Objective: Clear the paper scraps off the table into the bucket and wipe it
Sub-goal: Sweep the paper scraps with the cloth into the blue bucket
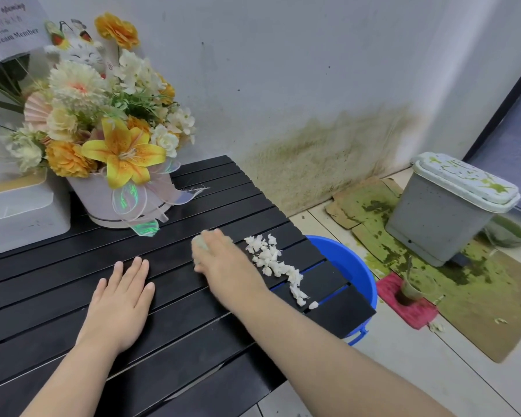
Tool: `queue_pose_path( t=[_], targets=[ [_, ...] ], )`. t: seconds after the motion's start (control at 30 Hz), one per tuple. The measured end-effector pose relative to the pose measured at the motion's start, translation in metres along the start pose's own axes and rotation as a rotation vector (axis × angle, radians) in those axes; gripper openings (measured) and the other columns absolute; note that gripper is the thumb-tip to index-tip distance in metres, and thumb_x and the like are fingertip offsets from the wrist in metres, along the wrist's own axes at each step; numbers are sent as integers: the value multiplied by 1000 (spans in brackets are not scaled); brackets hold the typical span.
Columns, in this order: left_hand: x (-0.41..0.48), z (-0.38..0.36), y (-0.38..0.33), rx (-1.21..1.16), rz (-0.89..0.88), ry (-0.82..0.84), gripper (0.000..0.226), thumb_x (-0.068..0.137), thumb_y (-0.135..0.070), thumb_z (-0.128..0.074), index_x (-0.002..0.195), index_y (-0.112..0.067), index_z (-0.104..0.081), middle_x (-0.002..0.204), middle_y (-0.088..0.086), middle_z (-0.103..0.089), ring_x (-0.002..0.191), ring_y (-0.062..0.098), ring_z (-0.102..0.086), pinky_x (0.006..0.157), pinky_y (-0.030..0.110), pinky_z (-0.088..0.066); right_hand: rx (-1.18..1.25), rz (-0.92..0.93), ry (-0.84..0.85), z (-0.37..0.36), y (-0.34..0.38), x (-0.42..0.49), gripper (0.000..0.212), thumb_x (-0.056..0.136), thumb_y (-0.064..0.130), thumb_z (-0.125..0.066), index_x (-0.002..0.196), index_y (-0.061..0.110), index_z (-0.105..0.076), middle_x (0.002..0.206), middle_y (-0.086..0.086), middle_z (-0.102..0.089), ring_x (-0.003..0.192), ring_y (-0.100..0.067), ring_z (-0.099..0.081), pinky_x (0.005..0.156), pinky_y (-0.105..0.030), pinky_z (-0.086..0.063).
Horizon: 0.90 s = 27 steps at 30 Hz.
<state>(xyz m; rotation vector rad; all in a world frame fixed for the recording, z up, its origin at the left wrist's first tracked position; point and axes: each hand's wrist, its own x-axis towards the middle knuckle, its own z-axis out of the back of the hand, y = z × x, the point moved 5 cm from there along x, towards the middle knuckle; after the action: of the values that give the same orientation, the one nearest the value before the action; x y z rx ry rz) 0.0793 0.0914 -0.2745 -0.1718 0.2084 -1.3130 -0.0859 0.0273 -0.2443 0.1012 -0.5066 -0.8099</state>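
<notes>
Most of the table point(73, 296) shows no scraps; one loose line of them point(275, 263) lies just beyond the right hand's point(220, 260) fingertips, running to the edge over the bucket point(352, 266). None seem to have gone in yet, though its inside is mostly hidden. That hand's fingers curl round a pale wad point(199, 242), likely a cloth or tissue, blurred. Sweeping is well along by my judgement; tipping over and wiping remain. The left hand point(121, 299) lies flat, fingers spread, holding nothing. Counted: two hands, one bucket, one wad, some two dozen scraps.
</notes>
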Motion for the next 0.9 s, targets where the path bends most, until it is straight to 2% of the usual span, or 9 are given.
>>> queue_pose_path(
  t=[0.07, 0.13, 0.23, 0.3, 0.4, 0.5, 0.67, 0.8, 0.9],
  targets=[
    [-1, 0, 0, 11, 3, 19, 53, 98, -33, -20, 147, -25, -1, 158, -9, 1, 146, 18, 8, 119, 39, -3, -7, 138, 46, 2, 25, -25, 33, 89, 11, -37, 114, -3, -54, 120, -23, -50, 113, -36, -40, 92, -46, -39],
    [-6, 0, -1, -33, 13, 44, 52, 98, -32, -20, 147, -25, -3, 158, -8, 0, 146, 17, 8, 119, 40, -2, -45, 177, 151, 2, 32, -55, 35, 90, 7, -39, 121, -1, -54, 131, -22, -48, 126, -38, -38, 101, -47, -37],
    [-28, 2, -11, -158, 25, 36, 50, 98, -31, -22, 147, -24, -9, 157, -8, -7, 146, 15, 4, 119, 40, -2, -64, 192, 155, 10, 16, -84, 30, 83, 13, -54, 109, 5, -65, 125, -19, -58, 119, -38, -52, 89, -48, -50],
    [-50, -3, -22, -172, 25, 1, 49, 99, -32, -19, 146, -22, -14, 157, -7, -11, 146, 17, 2, 118, 40, -4, -50, 199, 197, 13, 2, -98, 35, 91, 26, -43, 113, 7, -63, 130, -19, -55, 122, -39, -49, 91, -50, -49],
    [-78, -14, -49, -114, -34, -33, 56, 94, -38, -10, 146, -18, -19, 156, -3, -18, 146, 23, -4, 116, 45, -13, -95, 138, 266, 29, -16, -110, 60, 88, 50, -34, 128, 10, -54, 141, -16, -46, 130, -36, -40, 105, -47, -39],
    [-88, -25, -76, 16, -126, 2, 71, 91, -47, 1, 140, -10, -34, 148, 5, -38, 139, 33, -29, 106, 55, -32, -60, 90, 285, 40, -21, -111, 73, 85, 58, -30, 136, 10, -47, 147, -16, -38, 137, -34, -31, 110, -46, -30],
    [-85, -32, -77, 54, -89, -39, 81, 74, -50, 12, 147, -21, -8, 158, -6, -8, 146, 21, 0, 117, 45, -9, -75, 193, 351, 49, -18, -112, 67, 83, 61, -34, 132, 19, -54, 147, -18, -37, 135, -38, -31, 110, -45, -26],
    [-87, -28, -80, 32, -53, -19, 84, 69, -53, 16, 147, -26, 0, 158, -11, 2, 146, 16, 9, 118, 40, -2, -85, 207, 232, 45, -18, -114, 54, 85, 51, -34, 115, 19, -66, 131, -19, -54, 114, -41, -52, 94, -46, -46],
    [-87, -27, -80, 30, -41, -17, 84, 69, -53, 17, 147, -27, 1, 157, -12, 3, 145, 15, 11, 118, 40, -1, -99, 254, 141, 39, -18, -115, 47, 89, 38, -35, 110, 10, -66, 126, -19, -56, 106, -40, -54, 90, -43, -50]
  ],
)
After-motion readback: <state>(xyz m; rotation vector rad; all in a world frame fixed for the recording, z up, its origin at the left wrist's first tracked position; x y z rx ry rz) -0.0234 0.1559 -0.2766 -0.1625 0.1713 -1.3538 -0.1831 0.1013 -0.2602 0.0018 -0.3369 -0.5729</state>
